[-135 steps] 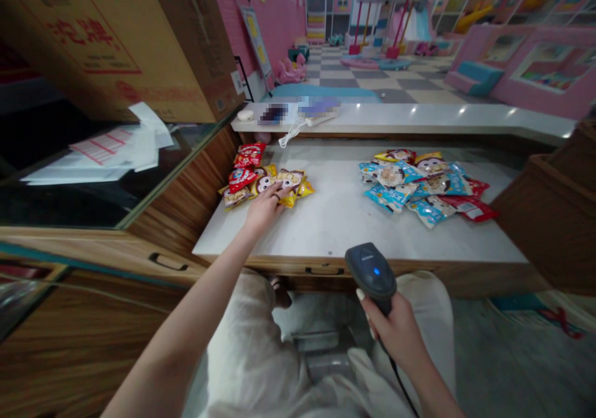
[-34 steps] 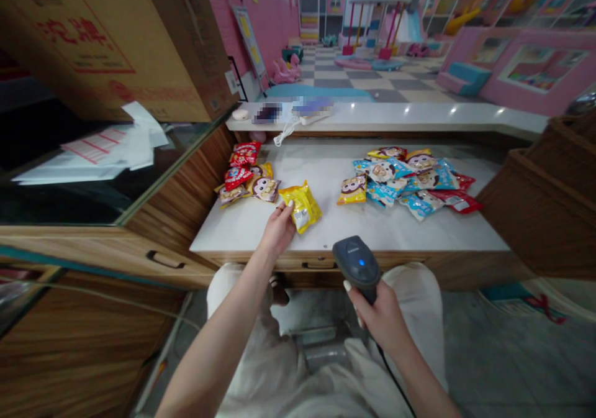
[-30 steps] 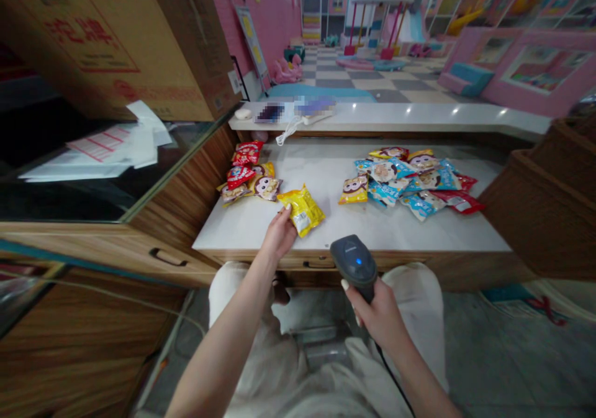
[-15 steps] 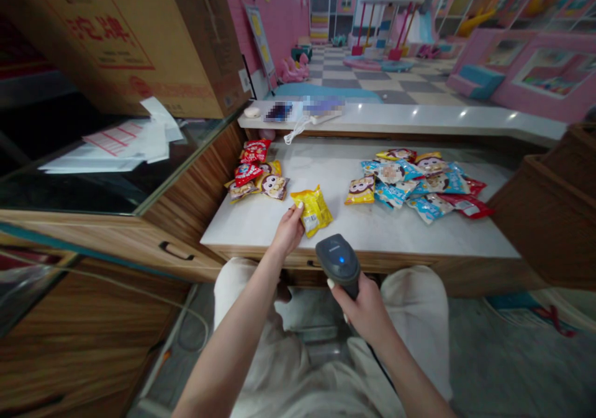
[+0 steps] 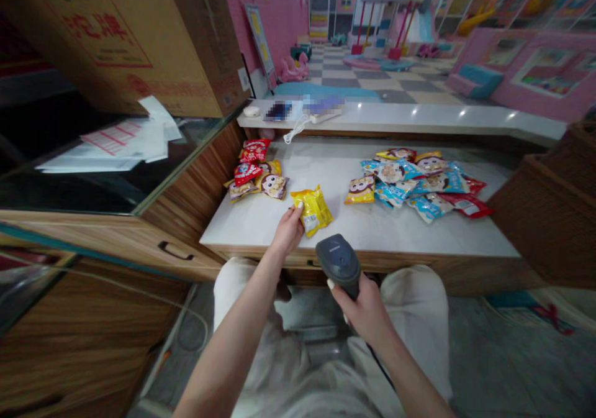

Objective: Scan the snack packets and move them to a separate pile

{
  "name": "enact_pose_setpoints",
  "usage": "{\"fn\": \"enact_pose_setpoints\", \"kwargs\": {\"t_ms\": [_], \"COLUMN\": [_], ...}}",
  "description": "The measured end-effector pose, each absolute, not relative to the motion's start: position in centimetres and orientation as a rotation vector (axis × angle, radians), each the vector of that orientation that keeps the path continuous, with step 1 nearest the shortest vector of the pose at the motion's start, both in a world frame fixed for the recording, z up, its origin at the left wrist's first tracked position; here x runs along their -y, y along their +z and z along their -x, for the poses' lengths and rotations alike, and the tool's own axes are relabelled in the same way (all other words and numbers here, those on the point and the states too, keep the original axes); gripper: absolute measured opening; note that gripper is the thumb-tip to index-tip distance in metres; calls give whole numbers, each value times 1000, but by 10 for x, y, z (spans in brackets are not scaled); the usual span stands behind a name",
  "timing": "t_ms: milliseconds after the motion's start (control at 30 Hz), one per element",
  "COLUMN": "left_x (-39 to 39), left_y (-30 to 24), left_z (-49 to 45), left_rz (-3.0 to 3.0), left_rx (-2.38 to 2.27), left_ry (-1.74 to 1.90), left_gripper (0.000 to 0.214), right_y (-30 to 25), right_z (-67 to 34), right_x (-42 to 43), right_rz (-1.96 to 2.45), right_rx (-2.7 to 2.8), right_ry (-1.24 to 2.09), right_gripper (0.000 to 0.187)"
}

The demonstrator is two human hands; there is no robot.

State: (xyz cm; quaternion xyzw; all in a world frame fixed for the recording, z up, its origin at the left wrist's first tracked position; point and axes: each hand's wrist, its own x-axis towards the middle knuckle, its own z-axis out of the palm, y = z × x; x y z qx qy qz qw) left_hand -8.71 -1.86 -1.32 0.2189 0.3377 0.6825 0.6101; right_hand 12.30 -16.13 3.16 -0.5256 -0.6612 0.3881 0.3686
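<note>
My left hand (image 5: 288,230) lies on the white counter (image 5: 372,231), its fingertips pressed on the left edge of a yellow snack packet (image 5: 314,211). My right hand (image 5: 365,309) grips a dark grey corded barcode scanner (image 5: 338,261), whose head points down toward the counter's front edge, close to the yellow packet. A pile of red and yellow packets (image 5: 254,172) lies to the left. A larger pile of mostly blue packets (image 5: 426,185) lies to the right, with a small yellow monkey packet (image 5: 359,190) at its near edge.
A large cardboard box (image 5: 125,45) rests at the left above a glass case (image 5: 93,182) holding papers. A brown wicker basket (image 5: 549,213) stands at the right. A white ledge (image 5: 400,117) behind the counter carries a cable and blurred items. A play area lies beyond.
My left hand has drawn the yellow packet from the left pile toward the counter's front. A monkey packet now lies by the right pile. The scanner has dropped lower, and its blue light no longer shows.
</note>
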Motion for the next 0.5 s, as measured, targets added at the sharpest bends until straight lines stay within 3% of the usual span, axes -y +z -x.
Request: {"fn": "enact_pose_setpoints", "kwargs": {"t_ms": [500], "left_x": [-14], "left_y": [13], "left_z": [64], "left_rz": [-783], "left_rx": [-943], "left_ry": [1555], "left_gripper": [40], "right_y": [12], "right_z": [-158], "right_x": [168], "right_rz": [1387], "right_rx": [1519], "right_ry": [1083], "right_gripper": [21]}}
